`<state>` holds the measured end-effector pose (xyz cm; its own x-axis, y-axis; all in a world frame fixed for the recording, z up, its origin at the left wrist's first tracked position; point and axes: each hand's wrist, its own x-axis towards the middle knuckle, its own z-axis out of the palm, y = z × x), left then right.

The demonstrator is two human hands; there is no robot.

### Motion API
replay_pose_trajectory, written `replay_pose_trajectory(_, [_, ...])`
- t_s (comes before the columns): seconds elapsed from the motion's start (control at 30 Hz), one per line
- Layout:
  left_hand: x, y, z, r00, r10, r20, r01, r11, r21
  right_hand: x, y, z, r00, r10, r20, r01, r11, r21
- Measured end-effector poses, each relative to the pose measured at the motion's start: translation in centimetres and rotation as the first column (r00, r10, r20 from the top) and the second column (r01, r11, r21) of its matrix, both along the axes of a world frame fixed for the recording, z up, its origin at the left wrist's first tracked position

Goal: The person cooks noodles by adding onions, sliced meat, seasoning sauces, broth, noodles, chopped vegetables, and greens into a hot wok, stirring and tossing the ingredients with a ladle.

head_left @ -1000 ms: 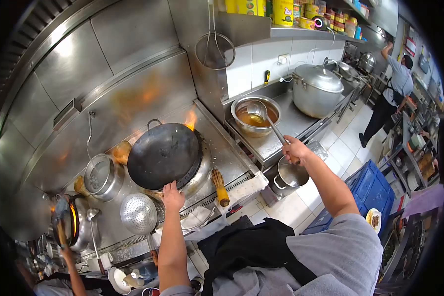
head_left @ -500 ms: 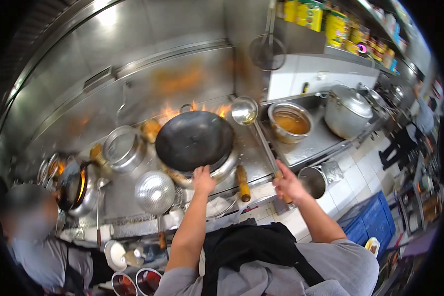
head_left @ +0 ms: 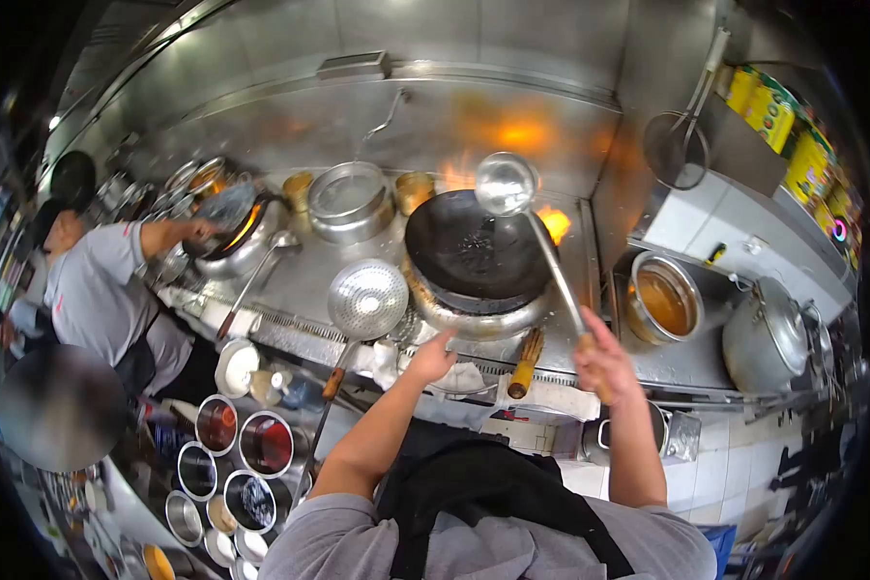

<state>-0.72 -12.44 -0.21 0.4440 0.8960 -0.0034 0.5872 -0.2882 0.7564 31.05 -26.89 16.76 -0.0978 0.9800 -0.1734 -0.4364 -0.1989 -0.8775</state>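
Note:
My right hand [head_left: 606, 367] grips the wooden handle of a long metal ladle [head_left: 554, 266]. The ladle's bowl hangs over the back rim of a black wok [head_left: 445, 237]; I cannot tell what is in it. Shiny wet spots show at the bottom of the wok, and flames [head_left: 554, 224] rise behind it. My left hand [head_left: 432, 362] is below the wok's near side, off its rim, fingers partly extended and seemingly holding nothing. Beside that hand lies a white cloth [head_left: 459, 377]. A bamboo brush [head_left: 526, 363] rests between my hands.
A perforated skimmer [head_left: 368, 300] and a metal pot [head_left: 350, 201] stand left of the wok. To the right are a pot of brown liquid [head_left: 664, 300] and a lidded stockpot [head_left: 766, 333]. Seasoning tubs [head_left: 266, 445] sit lower left. A co-worker [head_left: 106, 290] reaches toward another wok.
My left hand has left the wok's rim and drawn back. My right hand has brought the ladle from beside the brown-liquid pot to over the wok. The view has turned left.

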Motion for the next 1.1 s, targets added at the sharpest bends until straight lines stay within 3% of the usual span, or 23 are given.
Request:
replay_pose_trajectory(0.03, [-1.8, -2.3, -2.0, 1.0, 0.028, -0.004, -0.028, 1.0, 0.005, 1.7, 0.0, -0.4, 0.965, 0.033, -0.26, -0.043, 0.999, -0.034])
replay_pose_trajectory(0.1, [-6.3, -8.3, -6.7, 0.996, 0.081, -0.026, -0.082, 0.996, -0.03, 3.6, 1.5, -5.2, 1.0, 0.018, -0.026, -0.02, 0.998, -0.064])
replay_pose_trajectory(0.13, [-8.3, -12.0, -8.9, 0.985, 0.171, -0.016, -0.171, 0.977, -0.128, 3.2, 2.4, -10.1, 0.88, -0.05, 0.472, 0.03, 0.998, 0.05])
replay_pose_trajectory(0.2, [-12.7, -20.6, -11.9, 0.943, 0.314, -0.109, -0.332, 0.896, -0.295, 1.7, 3.0, -15.8, 0.73, -0.089, 0.678, -0.002, 0.991, 0.131])
replay_pose_trajectory(0.23, [-14.9, -24.3, -12.2, 0.885, 0.445, -0.136, -0.465, 0.833, -0.3, 0.8, 3.7, -17.4, 0.874, 0.007, 0.486, -0.024, 0.999, 0.028])
replay_pose_trajectory(0.3, [-18.2, -33.9, -12.1, 0.804, 0.461, -0.376, -0.591, 0.695, -0.41, -1.0, 6.1, -23.2, 0.977, 0.038, 0.209, -0.044, 0.999, 0.022])
replay_pose_trajectory(0.33, [-19.1, -38.2, -10.7, 0.694, 0.551, -0.464, -0.718, 0.579, -0.386, -3.9, 6.1, -21.7, 0.998, 0.055, 0.034, -0.052, 0.995, -0.089])
replay_pose_trajectory(0.37, [-20.3, -42.6, -11.6, 0.606, 0.632, -0.483, -0.795, 0.469, -0.385, -6.2, 6.0, -18.3, 0.992, 0.036, -0.122, -0.061, 0.977, -0.207])
replay_pose_trajectory(0.4, [-20.4, -46.7, -9.9, 0.484, 0.723, -0.493, -0.873, 0.361, -0.327, -8.0, 5.9, -17.6, 0.98, 0.143, -0.135, -0.17, 0.963, -0.211])
replay_pose_trajectory(0.43, [-21.2, -51.3, -11.6, 0.417, 0.768, -0.485, -0.908, 0.326, -0.264, -9.0, 5.8, -17.1, 0.927, 0.238, -0.289, -0.283, 0.951, -0.126])
replay_pose_trajectory(0.47, [-20.9, -54.4, -9.9, 0.301, 0.796, -0.525, -0.946, 0.181, -0.268, -10.4, 5.5, -16.7, 0.851, 0.308, -0.426, -0.355, 0.934, -0.033])
replay_pose_trajectory(0.5, [-20.5, -56.8, -8.2, 0.197, 0.805, -0.56, -0.962, 0.048, -0.27, -12.1, 4.8, -16.4, 0.836, 0.353, -0.42, -0.4, 0.916, -0.025])
replay_pose_trajectory(0.63, [-19.3, -64.9, -9.5, -0.006, 0.859, -0.512, -0.941, -0.178, -0.288, -20.4, -0.9, -12.8, 0.673, 0.601, -0.431, -0.618, 0.777, 0.118])
replay_pose_trajectory(0.7, [-19.0, -67.6, -11.3, -0.065, 0.942, -0.329, -0.891, -0.203, -0.406, -24.2, -5.2, -11.8, 0.584, 0.758, -0.29, -0.765, 0.633, 0.116])
replay_pose_trajectory(0.77, [-19.3, -69.1, -10.5, -0.05, 0.95, -0.308, -0.898, -0.178, -0.403, -28.4, -10.9, -10.4, 0.482, 0.846, -0.226, -0.851, 0.514, 0.106])
replay_pose_trajectory(0.8, [-19.6, -70.0, -10.8, -0.028, 0.982, -0.188, -0.902, -0.106, -0.418, -30.0, -13.3, -10.3, 0.398, 0.9, -0.178, -0.907, 0.415, 0.072])
replay_pose_trajectory(0.83, [-20.0, -71.1, -11.2, -0.002, 0.998, -0.065, -0.906, -0.029, -0.423, -31.5, -14.9, -10.9, 0.385, 0.907, -0.169, -0.914, 0.4, 0.066])
replay_pose_trajectory(0.9, [-22.0, -73.7, -11.3, -0.118, 0.973, 0.2, -0.839, 0.01, -0.544, -35.6, -18.2, -12.4, 0.042, 0.994, -0.096, -0.999, 0.044, 0.017])
replay_pose_trajectory(0.93, [-22.9, -75.0, -9.5, -0.208, 0.949, 0.235, -0.802, -0.029, -0.596, -37.4, -20.1, -12.6, 0.038, 0.995, -0.093, -0.999, 0.039, 0.01])
replay_pose_trajectory(0.97, [-23.9, -76.2, -7.3, -0.324, 0.914, 0.244, -0.722, -0.072, -0.688, -39.1, -22.0, -12.6, -0.053, 0.998, 0.027, -0.995, -0.05, -0.085])
replay_pose_trajectory(1.0, [-25.0, -77.5, -6.5, -0.404, 0.864, 0.3, -0.717, -0.096, -0.69, -40.8, -23.6, -12.4, -0.155, 0.978, 0.143, -0.974, -0.127, -0.187])
replay_pose_trajectory(1.03, [-26.4, -78.3, -5.8, -0.479, 0.801, 0.359, -0.713, -0.116, -0.691, -42.6, -24.9, -12.0, -0.16, 0.974, 0.159, -0.972, -0.127, -0.197])
replay_pose_trajectory(1.1, [-29.1, -78.7, -4.3, -0.62, 0.644, 0.448, -0.701, -0.2, -0.684, -46.3, -27.5, -10.8, -0.355, 0.602, 0.716, -0.922, -0.354, -0.16])
